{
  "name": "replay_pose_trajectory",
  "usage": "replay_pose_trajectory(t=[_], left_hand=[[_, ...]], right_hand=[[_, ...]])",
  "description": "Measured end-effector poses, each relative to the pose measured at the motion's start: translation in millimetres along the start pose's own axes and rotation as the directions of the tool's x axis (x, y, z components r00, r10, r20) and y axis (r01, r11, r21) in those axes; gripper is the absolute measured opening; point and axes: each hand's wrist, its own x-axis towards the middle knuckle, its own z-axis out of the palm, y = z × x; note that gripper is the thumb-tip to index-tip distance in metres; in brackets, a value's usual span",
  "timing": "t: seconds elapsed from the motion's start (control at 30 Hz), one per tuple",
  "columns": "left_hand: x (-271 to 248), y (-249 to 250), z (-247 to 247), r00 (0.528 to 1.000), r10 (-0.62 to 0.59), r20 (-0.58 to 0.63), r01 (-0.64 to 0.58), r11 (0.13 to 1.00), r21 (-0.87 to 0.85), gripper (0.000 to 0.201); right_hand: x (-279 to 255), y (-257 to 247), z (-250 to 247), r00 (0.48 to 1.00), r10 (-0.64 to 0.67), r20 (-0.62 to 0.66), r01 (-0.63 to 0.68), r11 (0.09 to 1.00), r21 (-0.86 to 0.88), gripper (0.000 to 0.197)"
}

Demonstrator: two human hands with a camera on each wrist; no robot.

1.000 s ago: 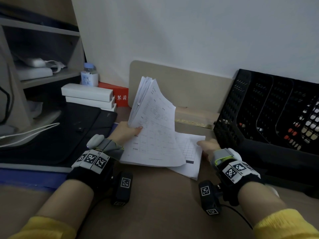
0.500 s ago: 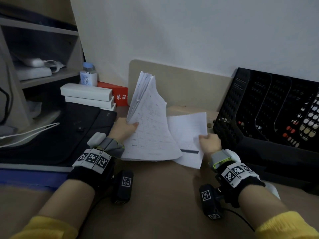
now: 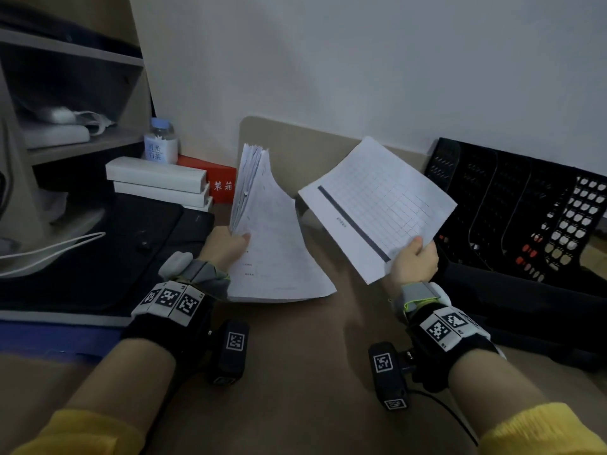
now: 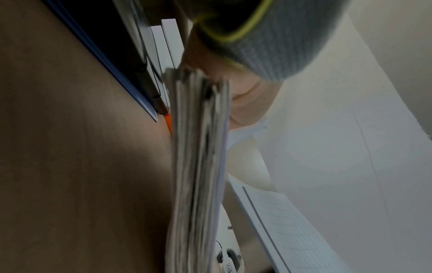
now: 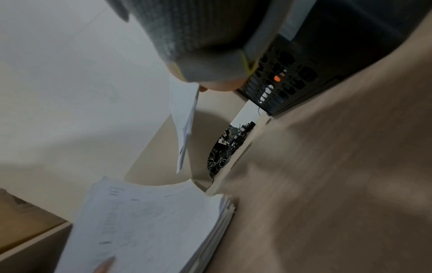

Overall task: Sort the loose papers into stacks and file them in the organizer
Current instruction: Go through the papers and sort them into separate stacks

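My left hand grips a thick stack of printed papers, standing it on its lower edge on the brown desk. The left wrist view shows the stack edge-on below the palm. My right hand pinches a single sheet with a grid table and a dark bar, held up in the air right of the stack. In the right wrist view that sheet appears edge-on, with the stack below. The black mesh organizer with upright slots stands at the right.
White boxes, a small bottle and a red box sit at the back left. A black mat lies left of the stack, with shelves behind. A beige board leans on the wall.
My right hand has lifted the grid sheet off the desk and pulled it up and to the right, away from the stack. The left hand keeps the stack upright.
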Motion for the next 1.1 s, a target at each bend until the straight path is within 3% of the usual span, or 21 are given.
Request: replay_pose_trajectory(t=[0.13,0.23,0.33,0.43,0.5,0.6,0.73,0.87,0.97,1.1], left_hand=[[-1,1,1,0.999,-0.009,0.035,0.013,0.996,-0.09,0.049],[-6,6,3,0.999,-0.001,0.038,0.007,0.984,-0.179,0.048],[-9,10,3,0.999,-0.019,0.042,0.029,0.964,-0.266,0.053],[-11,13,3,0.998,-0.02,0.06,0.04,0.937,-0.347,0.054],[-14,15,3,0.998,-0.011,0.064,0.033,0.934,-0.355,0.057],[-17,18,2,0.997,-0.004,0.076,0.03,0.938,-0.344,0.064],[-20,21,1,0.994,-0.012,0.111,0.046,0.951,-0.307,0.069],[-13,9,6,0.993,-0.033,0.114,0.058,0.974,-0.218,0.101],[-15,8,10,0.993,-0.036,0.116,0.052,0.989,-0.14,0.084],[-13,3,13,0.987,-0.086,0.133,0.102,0.987,-0.121,0.085]], right_hand=[[-10,-6,12,0.991,0.093,0.1,-0.1,0.992,0.076,0.037],[-23,-3,26,0.963,0.154,0.22,-0.178,0.98,0.094,0.027],[-39,-4,33,0.878,0.206,0.431,-0.266,0.96,0.085,0.011],[-55,-11,33,0.763,0.246,0.597,-0.325,0.946,0.025,0.028],[-62,-14,34,0.714,0.248,0.654,-0.312,0.95,-0.019,0.039],[-68,-15,38,0.669,0.225,0.708,-0.278,0.96,-0.042,0.043],[-70,-16,39,0.658,0.189,0.729,-0.23,0.972,-0.044,0.04],[-72,-9,42,0.647,0.184,0.74,-0.191,0.979,-0.077,0.031],[-72,-4,41,0.609,0.239,0.756,-0.195,0.969,-0.149,0.035],[-70,1,41,0.565,0.306,0.766,-0.172,0.952,-0.253,0.039]])
